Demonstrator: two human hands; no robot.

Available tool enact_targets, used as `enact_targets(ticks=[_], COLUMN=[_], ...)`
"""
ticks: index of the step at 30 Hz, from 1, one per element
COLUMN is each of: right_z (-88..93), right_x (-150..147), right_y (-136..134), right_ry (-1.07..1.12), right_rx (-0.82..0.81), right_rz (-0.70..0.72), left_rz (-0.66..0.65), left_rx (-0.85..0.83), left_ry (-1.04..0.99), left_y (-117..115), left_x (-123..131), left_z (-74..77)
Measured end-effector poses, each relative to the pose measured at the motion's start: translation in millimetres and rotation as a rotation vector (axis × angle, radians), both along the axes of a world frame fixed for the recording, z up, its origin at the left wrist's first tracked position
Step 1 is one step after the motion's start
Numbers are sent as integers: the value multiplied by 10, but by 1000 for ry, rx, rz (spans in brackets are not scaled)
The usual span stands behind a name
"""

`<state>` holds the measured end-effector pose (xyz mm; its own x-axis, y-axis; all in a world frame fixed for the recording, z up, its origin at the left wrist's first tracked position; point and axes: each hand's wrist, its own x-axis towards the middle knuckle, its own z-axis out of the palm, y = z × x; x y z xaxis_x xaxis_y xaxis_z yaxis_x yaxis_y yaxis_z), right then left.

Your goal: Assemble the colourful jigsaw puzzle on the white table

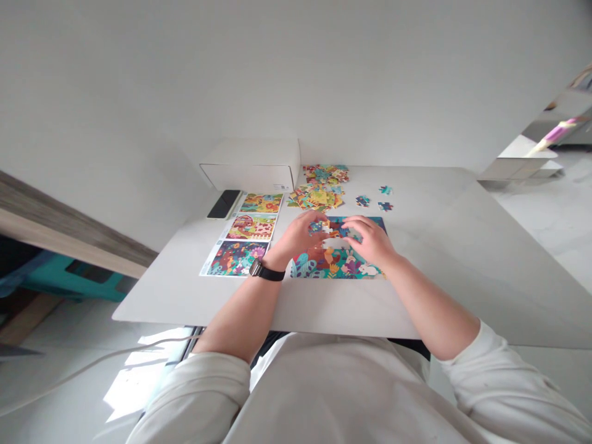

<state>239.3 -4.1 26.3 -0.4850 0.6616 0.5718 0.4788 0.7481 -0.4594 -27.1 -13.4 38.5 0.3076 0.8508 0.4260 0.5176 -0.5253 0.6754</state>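
Observation:
A partly assembled jigsaw puzzle (pixel 333 271) lies on the table in front of me, with rabbits, flowers and leaves along its near side. A light gap (pixel 336 243) shows in its middle. My left hand (pixel 300 235) rests over its left part, thumb and fingers curved apart around a blue patch of the picture. Over the right part is my right hand (pixel 371 242), its thumb and fingers also apart, with puzzle surface visible between them. Both hands touch or hover close to the puzzle; I cannot tell which. The palms hide parts of its sides.
Behind the puzzle lie heaps of loose pieces (pixel 319 197). Several single pieces, one being a blue piece (pixel 363 201), lie to the right. Picture cards (pixel 252 227), a phone (pixel 224 204) and a white box (pixel 247 176) occupy the left of the white table (pixel 462 246). A wall stands behind.

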Motion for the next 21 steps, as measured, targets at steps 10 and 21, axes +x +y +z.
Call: enact_targets(ticks=[10,21], right_z=[-37,-233], right_x=[-30,-85], right_y=[2,70], right_ry=[8,-106], right_rx=[-41,-81], right_rz=[-23,11], left_rz=[-50,-55], left_rx=[117,94], left_ry=[210,304], left_y=[-72,-25], left_x=[43,-4], left_z=[84,0])
